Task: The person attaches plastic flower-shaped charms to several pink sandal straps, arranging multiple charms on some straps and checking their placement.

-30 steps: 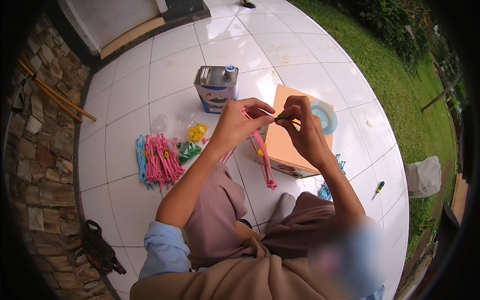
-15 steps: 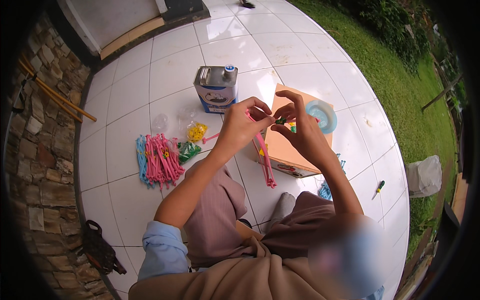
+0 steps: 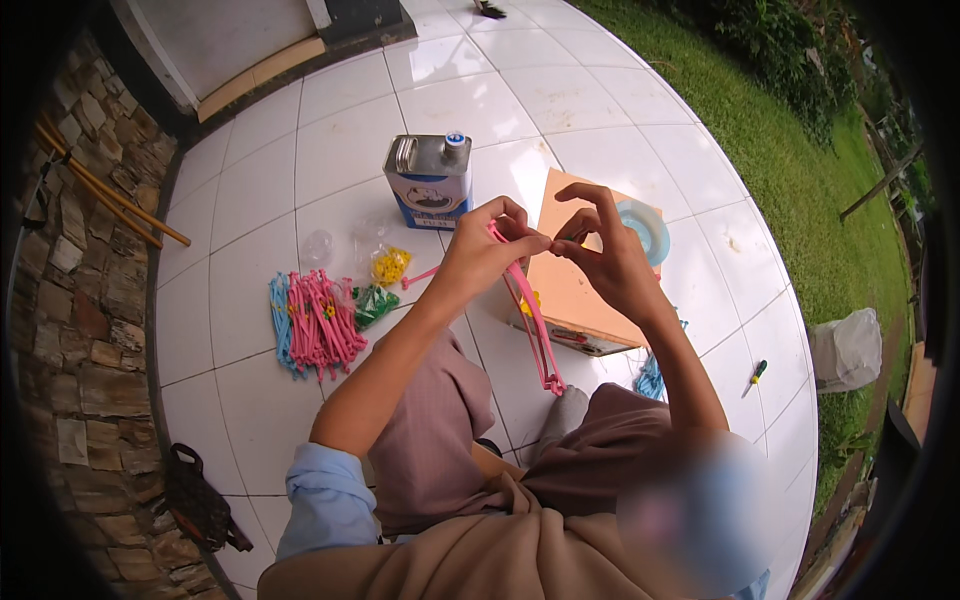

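Observation:
Above a box with a peach-coloured top (image 3: 590,295), my two hands meet at the fingertips. My left hand (image 3: 482,250) is closed on long, thin pink plastic strips (image 3: 540,335) with knobbed ends, which dangle below it toward my foot. My right hand (image 3: 612,258) pinches with thumb and forefinger right against the left fingertips; whatever it grips is too small and covered to make out. A small yellow piece (image 3: 532,302) shows beside the hanging strips. Behind my right hand, a round light-blue dish-like thing (image 3: 650,232) rests on the box, partly covered.
Left on the white tiles lie pink strips (image 3: 325,328), blue strips (image 3: 281,325), and bags of yellow pieces (image 3: 391,265) and green pieces (image 3: 374,304). A metal can (image 3: 430,190) stands behind them. More blue strips (image 3: 650,380) and a screwdriver (image 3: 759,373) lie right.
The dark green piece seen between my fingertips is now hidden. My right fingertips have moved left to my left fingertips, and the hanging pink strips have swung slightly lower and to the right.

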A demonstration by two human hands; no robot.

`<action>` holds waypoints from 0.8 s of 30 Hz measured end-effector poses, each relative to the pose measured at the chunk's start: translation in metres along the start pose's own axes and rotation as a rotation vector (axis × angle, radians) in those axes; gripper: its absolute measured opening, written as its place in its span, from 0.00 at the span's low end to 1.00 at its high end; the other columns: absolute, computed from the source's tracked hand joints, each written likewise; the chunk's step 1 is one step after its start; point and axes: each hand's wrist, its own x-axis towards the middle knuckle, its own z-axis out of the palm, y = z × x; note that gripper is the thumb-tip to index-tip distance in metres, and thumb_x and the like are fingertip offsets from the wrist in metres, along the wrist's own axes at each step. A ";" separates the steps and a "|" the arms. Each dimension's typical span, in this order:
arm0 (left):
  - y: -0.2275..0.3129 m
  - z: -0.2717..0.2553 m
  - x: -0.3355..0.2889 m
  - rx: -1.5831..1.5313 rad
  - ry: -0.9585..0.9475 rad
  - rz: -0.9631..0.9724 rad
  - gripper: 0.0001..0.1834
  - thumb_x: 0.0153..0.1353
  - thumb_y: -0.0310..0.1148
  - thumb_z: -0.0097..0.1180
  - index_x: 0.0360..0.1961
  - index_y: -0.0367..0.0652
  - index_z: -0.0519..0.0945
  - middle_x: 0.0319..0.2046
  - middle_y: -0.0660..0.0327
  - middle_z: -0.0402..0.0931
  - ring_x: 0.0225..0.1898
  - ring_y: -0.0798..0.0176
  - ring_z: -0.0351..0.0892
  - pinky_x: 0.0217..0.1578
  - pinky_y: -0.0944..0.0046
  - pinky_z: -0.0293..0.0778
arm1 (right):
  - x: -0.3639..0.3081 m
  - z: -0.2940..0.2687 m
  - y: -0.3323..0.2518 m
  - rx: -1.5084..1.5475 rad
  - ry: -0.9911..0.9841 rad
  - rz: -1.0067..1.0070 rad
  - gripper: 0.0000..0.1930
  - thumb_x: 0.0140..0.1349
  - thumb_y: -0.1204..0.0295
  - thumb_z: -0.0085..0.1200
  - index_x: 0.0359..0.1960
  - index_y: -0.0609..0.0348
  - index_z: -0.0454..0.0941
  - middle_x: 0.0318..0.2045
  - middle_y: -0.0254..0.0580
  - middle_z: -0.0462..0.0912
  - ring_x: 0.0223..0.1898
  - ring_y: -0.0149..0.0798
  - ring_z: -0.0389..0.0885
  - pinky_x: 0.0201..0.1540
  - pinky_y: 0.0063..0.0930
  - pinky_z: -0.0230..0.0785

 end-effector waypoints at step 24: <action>-0.018 0.050 0.004 -0.719 0.234 -0.046 0.20 0.52 0.26 0.61 0.22 0.50 0.58 0.26 0.64 0.75 0.28 0.71 0.71 0.31 0.71 0.68 | 0.013 0.009 0.013 0.408 0.547 0.128 0.41 0.50 0.81 0.59 0.59 0.57 0.42 0.22 0.41 0.78 0.27 0.32 0.79 0.34 0.20 0.68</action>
